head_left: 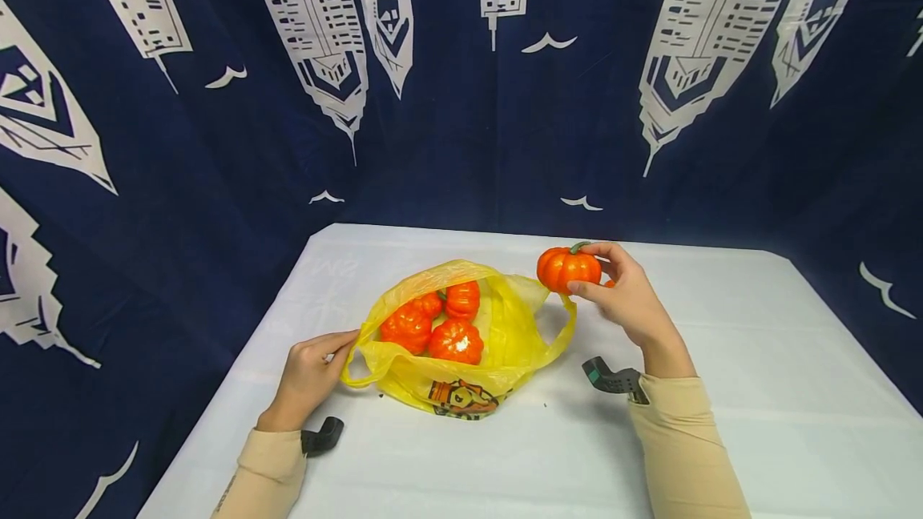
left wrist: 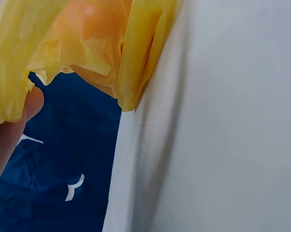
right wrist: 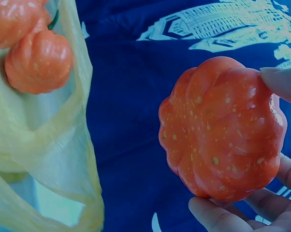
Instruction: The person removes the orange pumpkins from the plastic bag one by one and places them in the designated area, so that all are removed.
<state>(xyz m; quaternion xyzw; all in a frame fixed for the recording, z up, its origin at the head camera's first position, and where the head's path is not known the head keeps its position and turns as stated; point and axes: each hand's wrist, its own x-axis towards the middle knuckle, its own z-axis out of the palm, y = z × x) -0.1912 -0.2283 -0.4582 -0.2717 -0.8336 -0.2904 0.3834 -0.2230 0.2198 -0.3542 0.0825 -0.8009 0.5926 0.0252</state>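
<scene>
A yellow plastic bag (head_left: pixel 404 379) lies with its mouth open on the white table, several small orange pumpkins (head_left: pixel 457 341) inside it. At the bag's left side my left hand (head_left: pixel 303 379) pinches the handle; in the left wrist view the thumb or fingertip (left wrist: pixel 34 102) presses against the yellow plastic (left wrist: pixel 145 48). My right hand (head_left: pixel 638 307) grips another orange pumpkin (head_left: pixel 564 270) with a green stem, raised beside the bag's right handle. The right wrist view shows that pumpkin's ribbed, speckled underside (right wrist: pixel 218 130) between thumb and fingers.
A small orange patch (head_left: pixel 609 283) shows behind my right hand, mostly hidden. Black wrist cameras (head_left: pixel 322 436) sit on both sleeves. Behind the white table (head_left: pixel 757 343) hangs a dark blue cloth (head_left: pixel 461 150) with white building prints. Dark specks lie near the bag.
</scene>
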